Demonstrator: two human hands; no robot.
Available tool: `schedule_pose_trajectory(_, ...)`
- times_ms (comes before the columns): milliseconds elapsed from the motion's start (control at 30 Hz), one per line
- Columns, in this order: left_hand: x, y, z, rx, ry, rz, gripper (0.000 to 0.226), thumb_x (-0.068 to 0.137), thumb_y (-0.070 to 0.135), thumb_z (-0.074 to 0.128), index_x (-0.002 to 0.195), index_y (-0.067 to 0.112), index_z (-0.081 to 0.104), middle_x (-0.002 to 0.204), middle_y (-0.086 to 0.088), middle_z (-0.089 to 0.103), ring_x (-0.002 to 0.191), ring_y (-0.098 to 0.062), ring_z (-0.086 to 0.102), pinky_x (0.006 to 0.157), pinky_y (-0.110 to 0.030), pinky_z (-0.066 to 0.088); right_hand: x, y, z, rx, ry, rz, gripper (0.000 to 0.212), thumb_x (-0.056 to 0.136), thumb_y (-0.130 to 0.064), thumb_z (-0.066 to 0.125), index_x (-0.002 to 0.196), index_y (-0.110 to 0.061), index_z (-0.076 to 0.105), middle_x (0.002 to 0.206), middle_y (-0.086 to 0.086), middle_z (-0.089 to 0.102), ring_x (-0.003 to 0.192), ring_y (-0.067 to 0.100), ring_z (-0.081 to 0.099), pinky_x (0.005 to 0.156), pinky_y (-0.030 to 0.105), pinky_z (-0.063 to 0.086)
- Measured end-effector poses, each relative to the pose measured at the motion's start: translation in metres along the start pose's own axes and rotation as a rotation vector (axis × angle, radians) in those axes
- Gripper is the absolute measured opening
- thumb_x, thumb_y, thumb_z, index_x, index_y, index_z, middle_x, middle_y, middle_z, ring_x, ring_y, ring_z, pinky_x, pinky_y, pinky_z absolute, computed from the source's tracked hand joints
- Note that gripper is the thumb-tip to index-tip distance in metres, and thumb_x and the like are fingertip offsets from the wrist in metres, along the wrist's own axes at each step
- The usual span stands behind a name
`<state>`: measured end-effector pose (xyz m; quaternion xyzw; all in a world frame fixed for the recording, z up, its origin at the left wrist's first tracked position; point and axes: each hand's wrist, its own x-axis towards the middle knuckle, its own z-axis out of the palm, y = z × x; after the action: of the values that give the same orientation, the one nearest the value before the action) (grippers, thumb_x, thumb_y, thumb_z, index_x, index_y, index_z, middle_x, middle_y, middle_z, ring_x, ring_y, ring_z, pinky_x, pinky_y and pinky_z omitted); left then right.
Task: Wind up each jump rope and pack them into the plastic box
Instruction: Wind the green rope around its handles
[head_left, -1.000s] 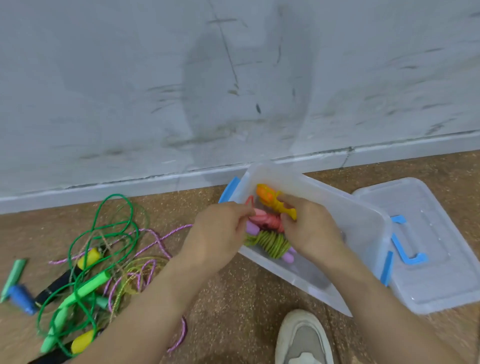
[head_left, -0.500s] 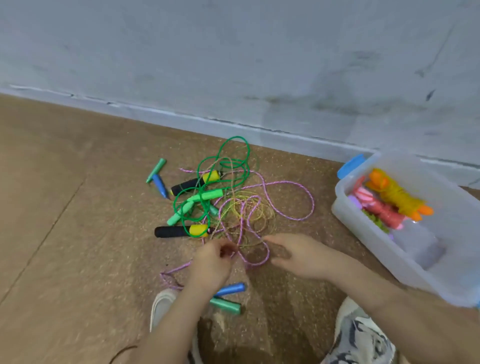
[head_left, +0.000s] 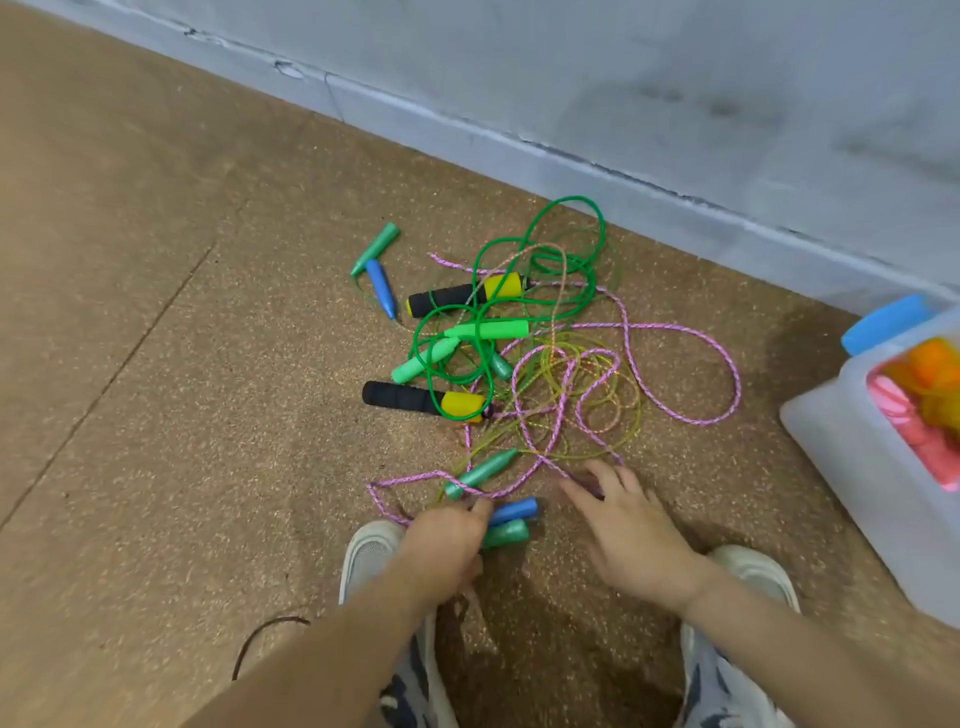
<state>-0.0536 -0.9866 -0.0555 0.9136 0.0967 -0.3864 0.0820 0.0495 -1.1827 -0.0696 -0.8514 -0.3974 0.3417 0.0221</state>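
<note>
Fingers of your left hand (head_left: 447, 540) curl round the blue and green handles (head_left: 511, 512), well off the floor's (head_left: 208, 415) wall edge. Your right hand (head_left: 631, 527) lies spread on the purple rope (head_left: 644, 326). The cord seems light, limp and snag-prone: lift by the handles.

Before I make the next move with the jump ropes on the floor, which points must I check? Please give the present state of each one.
1. Left hand holds a handle pair: cannot tell. Its fingers curl over the near ends of the blue handle and the green handle.
2. Right hand free: ok. It is open, with fingers spread at the purple rope.
3. Ropes separated: not ok. The purple rope and the green rope cross in one tangle.
4. Plastic box open: ok. There is no lid on it.
5. Room left in the box: cannot tell. Only one corner shows, holding wound ropes.
</note>
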Motion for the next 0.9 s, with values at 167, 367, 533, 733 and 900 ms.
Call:
schedule_pose_trajectory(167, -0.002, 0.019, -0.108, -1.513, 0.13, -0.044, 0.025, 0.084, -0.001, 0.059, 0.108, 0.003, 0.057, 0.089, -0.017, 0.071, 0.075, -0.027, 0.066, 0.059, -0.031, 0.048, 0.009, -0.02, -0.069, 1.128, -0.153, -0.039, 0.088, 0.074, -0.019, 0.072, 0.147, -0.027, 0.024, 0.151, 0.002, 0.034, 0.138, 0.015, 0.034, 0.112, 0.035, 0.032)
schedule_pose_trajectory(367, -0.06, 0.033, -0.24, -1.906, 0.26, 0.277, 0.015, 0.094, 0.006, 0.053, 0.109, 0.005, 0.053, 0.083, -0.007, 0.073, 0.072, -0.019, 0.072, 0.056, -0.024, 0.055, -0.028, -0.038, -0.185, 0.987, -0.048, -0.262, 0.007, 0.091, -0.017, 0.064, 0.098, -0.015, 0.066, 0.086, 0.007, 0.07, 0.077, 0.012, 0.061, 0.079, 0.035, 0.046)
schedule_pose_trajectory(533, -0.142, 0.005, -0.314, -1.835, 0.683, 0.307, 0.004, 0.096, 0.014, 0.051, 0.101, 0.014, 0.051, 0.09, -0.005, 0.072, 0.073, -0.018, 0.073, 0.059, -0.024, 0.055, -0.091, -0.041, -0.241, 0.74, 0.086, -0.265, 0.02, 0.096, -0.027, 0.055, 0.08, -0.023, 0.066, 0.075, 0.001, 0.071, 0.073, 0.016, 0.06, 0.074, 0.045, 0.046)
schedule_pose_trajectory(733, -0.226, -0.008, -0.348, -1.494, 0.793, 0.31, 0.009, 0.095, 0.014, 0.055, 0.102, 0.009, 0.056, 0.101, -0.016, 0.071, 0.082, -0.023, 0.073, 0.064, -0.027, 0.058, -0.171, -0.058, -0.3, 0.388, 0.313, -0.091, 0.025, 0.096, -0.022, 0.055, 0.085, -0.009, 0.073, 0.073, -0.002, 0.072, 0.056, -0.002, 0.056, 0.055, 0.01, 0.04)
schedule_pose_trajectory(900, -0.267, -0.001, -0.351, -0.609, 0.935, 0.022, 0.026, 0.09, 0.032, 0.056, 0.084, 0.007, 0.062, 0.072, -0.008, 0.072, 0.063, -0.021, 0.071, 0.069, -0.041, 0.059, -0.205, -0.079, -0.347, -0.041, 0.45, 0.246, 0.031, 0.097, -0.031, 0.046, 0.094, -0.008, 0.066, 0.096, 0.006, 0.068, 0.097, 0.033, 0.062, 0.084, 0.033, 0.051)
